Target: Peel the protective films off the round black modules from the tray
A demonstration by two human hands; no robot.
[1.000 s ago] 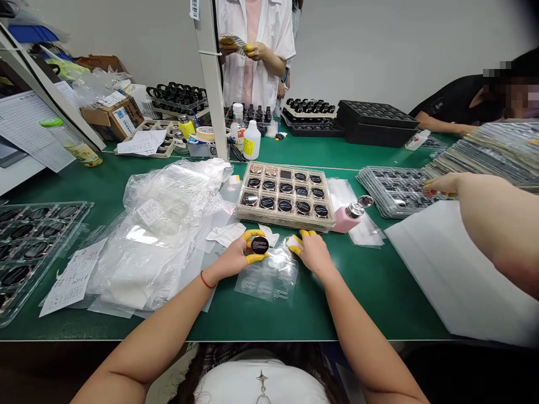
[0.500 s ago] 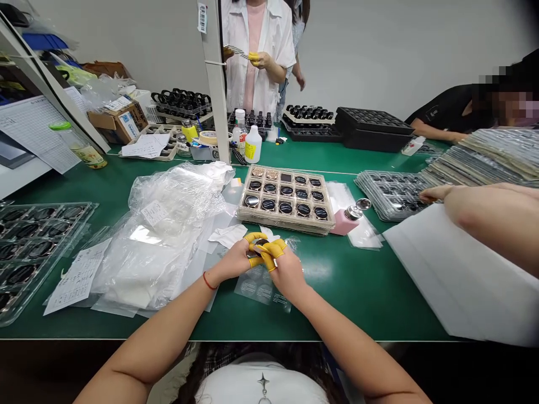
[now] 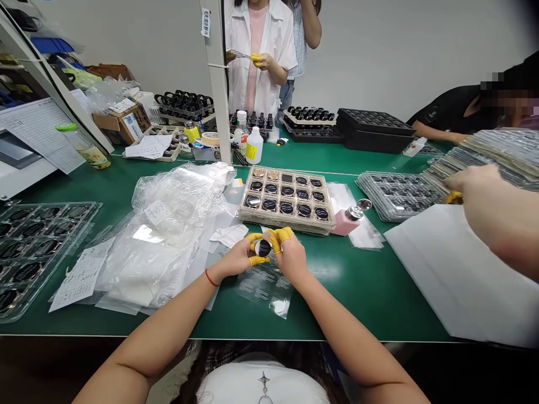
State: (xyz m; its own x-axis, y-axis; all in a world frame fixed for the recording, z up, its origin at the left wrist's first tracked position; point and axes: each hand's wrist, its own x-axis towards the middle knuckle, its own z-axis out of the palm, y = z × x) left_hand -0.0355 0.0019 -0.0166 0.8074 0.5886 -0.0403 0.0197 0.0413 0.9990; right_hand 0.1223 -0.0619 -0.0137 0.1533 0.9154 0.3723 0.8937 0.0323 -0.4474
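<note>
In the head view, my left hand (image 3: 240, 259), with yellow finger cots, grips a small round disc (image 3: 263, 248) by its rim. The disc's glossy black face is turned up toward me. My right hand (image 3: 292, 259), also in yellow finger cots, is pinched close by the disc's right side. A small pale piece shows at its fingertips, too hidden to name. Below the hands lies a clear plastic sheet (image 3: 263, 289) with round printed labels. Just beyond them is a stack of clear trays (image 3: 290, 220) with similar black round pieces in its compartments.
Plastic bags (image 3: 168, 224) cover the table's left middle. A pink pump bottle (image 3: 347, 220) stands right of the trays. Another person's arm (image 3: 488, 207) reaches in from the right, over white sheets (image 3: 446, 269). More trays (image 3: 396, 193) and white bottles (image 3: 254, 146) stand beyond.
The disc has turned so that its black face shows more. My right fingers have shifted slightly up and right. At right, the other person's hand has moved from the trays toward the tall stack.
</note>
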